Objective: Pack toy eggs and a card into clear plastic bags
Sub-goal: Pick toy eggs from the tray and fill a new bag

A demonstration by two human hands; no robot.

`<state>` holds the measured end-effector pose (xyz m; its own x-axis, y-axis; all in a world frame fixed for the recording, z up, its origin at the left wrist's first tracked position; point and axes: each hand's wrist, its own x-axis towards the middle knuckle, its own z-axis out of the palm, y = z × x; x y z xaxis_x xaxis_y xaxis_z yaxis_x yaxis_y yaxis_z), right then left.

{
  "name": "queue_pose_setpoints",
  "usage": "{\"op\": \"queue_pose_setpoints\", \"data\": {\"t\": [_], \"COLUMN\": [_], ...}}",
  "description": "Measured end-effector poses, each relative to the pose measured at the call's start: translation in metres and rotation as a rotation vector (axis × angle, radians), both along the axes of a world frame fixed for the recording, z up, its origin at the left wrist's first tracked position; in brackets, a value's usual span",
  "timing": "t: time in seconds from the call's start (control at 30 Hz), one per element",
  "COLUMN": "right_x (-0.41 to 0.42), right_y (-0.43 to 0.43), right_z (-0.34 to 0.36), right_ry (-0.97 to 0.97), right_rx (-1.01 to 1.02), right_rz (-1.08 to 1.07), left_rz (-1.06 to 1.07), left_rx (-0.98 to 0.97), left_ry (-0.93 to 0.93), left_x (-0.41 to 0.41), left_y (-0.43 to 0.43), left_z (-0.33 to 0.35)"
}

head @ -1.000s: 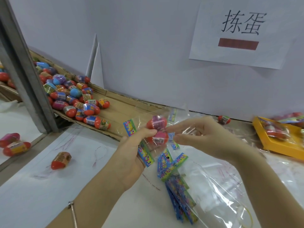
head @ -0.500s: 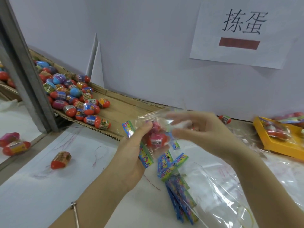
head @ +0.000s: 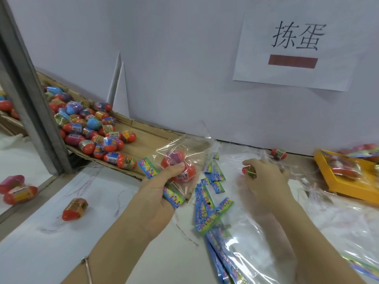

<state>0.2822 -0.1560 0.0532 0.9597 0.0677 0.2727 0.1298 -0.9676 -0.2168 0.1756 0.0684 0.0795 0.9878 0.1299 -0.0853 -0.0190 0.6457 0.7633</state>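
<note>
Clear plastic bags (head: 256, 249), a slack, glossy stack of them, lie nearest me on the white table top (head: 41, 253), under my right forearm. A thin metal bracelet (head: 88, 269) circles my left wrist. Just beyond the stack, colourful printed paper cards (head: 207, 208) are strewn in a heap between my two hands. Well to their left, a single red toy egg with a gold label (head: 74, 209) lies on its side on the table.

My left hand (head: 158, 193) is curled round one clear bag (head: 184, 148), thumb pressed on top. Inside it sit two toy eggs (head: 180, 169), one red and one pink-purple, touching each other. A blue-and-green card strip (head: 172, 196) runs across my palm in the same grip; I cannot tell whether it is inside the bag. My right hand (head: 264, 181) rests knuckles up on the table, fingers closed round a red egg with a green-yellow label (head: 249, 172).

Farther left, two more eggs (head: 18, 189) lie past a slanting grey metal post (head: 30, 89). Behind my hands, a flat brown cardboard sheet (head: 151, 140) bears a pile of red, blue and purple eggs (head: 90, 128). At right, a yellow plastic tray (head: 344, 187) holds filled bags. A lone egg (head: 278, 153) lies at the foot of the white wall, where a paper sign with black characters and a dark red bar (head: 297, 48) hangs.
</note>
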Motion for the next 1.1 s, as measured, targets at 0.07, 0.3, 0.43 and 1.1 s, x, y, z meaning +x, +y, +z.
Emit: {"op": "queue_pose_setpoints", "data": {"t": [0.07, 0.3, 0.43, 1.1], "right_x": [-0.002, -0.049, -0.074, -0.080], "right_y": [0.004, 0.023, 0.031, 0.054], "right_z": [0.006, 0.102, 0.119, 0.098], "right_ry": [-0.175, -0.102, 0.006, -0.096], "right_rx": [0.152, 1.209, 0.958, 0.610], "right_rz": [0.042, 0.588, 0.683, 0.625], "left_rz": [-0.032, -0.128, -0.111, -0.029], "left_rx": [0.048, -0.111, -0.032, -0.051], "left_ry": [-0.008, -0.021, -0.045, -0.021], "left_x": [-0.001, -0.003, -0.005, -0.010], "left_y": [0.000, -0.001, -0.005, -0.019], "left_z": [-0.002, 0.004, 0.004, 0.004]}}
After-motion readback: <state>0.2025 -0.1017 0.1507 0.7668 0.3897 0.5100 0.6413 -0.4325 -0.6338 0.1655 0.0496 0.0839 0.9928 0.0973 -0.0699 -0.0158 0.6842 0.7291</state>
